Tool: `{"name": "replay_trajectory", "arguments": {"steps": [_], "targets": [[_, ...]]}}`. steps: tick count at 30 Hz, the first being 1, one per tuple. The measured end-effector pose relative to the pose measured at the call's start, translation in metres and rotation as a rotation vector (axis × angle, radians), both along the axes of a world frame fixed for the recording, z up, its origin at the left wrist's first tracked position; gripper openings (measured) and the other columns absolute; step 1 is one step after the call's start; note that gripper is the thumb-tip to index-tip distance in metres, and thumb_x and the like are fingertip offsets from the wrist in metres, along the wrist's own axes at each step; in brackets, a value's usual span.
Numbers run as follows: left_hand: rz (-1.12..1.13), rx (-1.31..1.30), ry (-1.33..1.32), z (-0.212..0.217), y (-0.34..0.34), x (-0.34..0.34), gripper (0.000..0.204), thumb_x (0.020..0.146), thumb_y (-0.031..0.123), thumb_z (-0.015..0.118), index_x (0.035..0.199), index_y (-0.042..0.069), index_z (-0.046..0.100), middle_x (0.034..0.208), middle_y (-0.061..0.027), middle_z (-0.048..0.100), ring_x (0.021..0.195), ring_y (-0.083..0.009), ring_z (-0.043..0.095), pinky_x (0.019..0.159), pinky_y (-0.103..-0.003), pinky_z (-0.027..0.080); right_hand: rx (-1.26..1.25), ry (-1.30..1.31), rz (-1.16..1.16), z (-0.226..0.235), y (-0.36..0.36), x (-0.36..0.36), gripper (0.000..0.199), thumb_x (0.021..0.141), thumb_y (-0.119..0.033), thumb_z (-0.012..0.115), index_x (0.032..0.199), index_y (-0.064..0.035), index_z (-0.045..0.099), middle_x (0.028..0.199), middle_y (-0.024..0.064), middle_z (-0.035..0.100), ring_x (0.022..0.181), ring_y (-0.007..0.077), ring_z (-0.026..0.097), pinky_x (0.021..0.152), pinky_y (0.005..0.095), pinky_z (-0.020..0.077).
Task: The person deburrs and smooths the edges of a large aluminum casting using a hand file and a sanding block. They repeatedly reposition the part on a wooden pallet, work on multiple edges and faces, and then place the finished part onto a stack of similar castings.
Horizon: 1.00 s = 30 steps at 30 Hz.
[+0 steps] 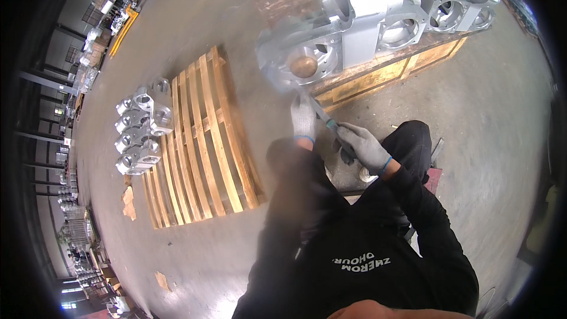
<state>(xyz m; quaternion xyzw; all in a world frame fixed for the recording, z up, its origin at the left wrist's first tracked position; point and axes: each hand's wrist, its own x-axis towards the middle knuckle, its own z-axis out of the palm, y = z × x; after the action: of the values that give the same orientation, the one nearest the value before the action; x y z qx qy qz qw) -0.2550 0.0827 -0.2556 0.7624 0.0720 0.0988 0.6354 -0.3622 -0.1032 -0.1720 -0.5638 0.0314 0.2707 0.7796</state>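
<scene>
Both gloved hands are on a slim hand tool, a file (323, 117) by the look of it, with a green collar where blade meets handle. The right hand (365, 147) is wrapped tight around the dark handle, and the left hand (303, 118) is folded over the blade further up, fingers pressed down on it. The tip runs up against the lower edge of a big grey metal casting (304, 59), right at the rim beside its round bore.

That casting sits at the near edge of a wooden pallet platform (378, 80) serving as the bench, and it is smeared by motion blur, so its surface finish is hard to judge. What does show: pale silvery metal, a wide circular opening with a brownish inside, thick flanged walls. Behind it stand more castings (449, 6) of the same kind, sharper, with clean bored holes.

How far along? My read is mid-job: the tool is at 1 edge of 1 piece, and no pile of filings or marked-off parts shows which pieces are finished.

Off to the left, an empty-slatted pallet (204, 142) lies on the concrete floor (508, 118), with a cluster of smaller castings (142, 127) along its far side.
</scene>
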Motion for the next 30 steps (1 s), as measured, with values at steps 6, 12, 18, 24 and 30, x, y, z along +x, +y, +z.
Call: {"name": "replay_trajectory", "arguments": {"steps": [6,12,18,24,30], "targets": [[0.169,0.269,0.09,0.009,-0.005,0.008,0.053,0.11,0.042,0.046,0.101,-0.006,0.067,0.088,-0.0284,0.071,0.087,-0.0422,0.072,0.076,-0.05,0.054,0.339,0.432,-0.059,-0.004,0.0,0.013,0.032,0.112,-0.039,0.048,0.105,-0.0115,0.063,0.075,-0.0011,0.053,0.051,0.0091,0.042,0.046,0.0258,0.0328],[0.044,0.315,0.242,0.024,-0.004,0.026,0.053,0.109,0.038,0.041,0.102,-0.007,0.069,0.101,-0.0351,0.069,0.102,-0.0546,0.065,0.086,-0.059,0.049,-0.14,-0.093,0.01,-0.017,-0.007,0.024,0.028,0.11,-0.037,0.05,0.103,-0.0126,0.062,0.076,-0.0018,0.053,0.053,0.0075,0.041,0.047,0.0233,0.0317],[0.032,0.281,0.128,0.016,0.003,0.033,0.053,0.109,0.035,0.04,0.1,-0.009,0.068,0.095,-0.0351,0.069,0.095,-0.0549,0.065,0.082,-0.059,0.049,0.519,0.486,0.008,-0.025,-0.006,0.027,0.03,0.11,-0.039,0.053,0.105,-0.0116,0.063,0.077,-0.0023,0.053,0.054,0.0057,0.041,0.045,0.024,0.0321],[-0.03,0.195,0.268,0.006,0.003,0.034,0.048,0.109,0.031,0.042,0.096,-0.009,0.065,0.083,-0.027,0.069,0.076,-0.0449,0.068,0.07,-0.053,0.052,-0.099,-0.271,-0.019,-0.023,0.005,0.022,0.034,0.109,-0.039,0.056,0.12,-0.0075,0.066,0.074,-0.0027,0.052,0.05,0.0056,0.04,0.045,0.0237,0.0325],[0.011,0.897,-0.696,-0.057,-0.021,0.044,0.02,0.099,0.012,0.053,0.109,0.001,0.065,0.082,-0.0178,0.068,0.065,-0.0349,0.067,0.062,-0.047,0.055,-0.247,-0.575,-0.082,0.003,-0.001,-0.008,0.039,0.108,-0.034,0.059,0.131,-0.0027,0.062,0.075,-0.0026,0.054,0.053,0.0055,0.047,0.047,0.0228,0.0356]]}}
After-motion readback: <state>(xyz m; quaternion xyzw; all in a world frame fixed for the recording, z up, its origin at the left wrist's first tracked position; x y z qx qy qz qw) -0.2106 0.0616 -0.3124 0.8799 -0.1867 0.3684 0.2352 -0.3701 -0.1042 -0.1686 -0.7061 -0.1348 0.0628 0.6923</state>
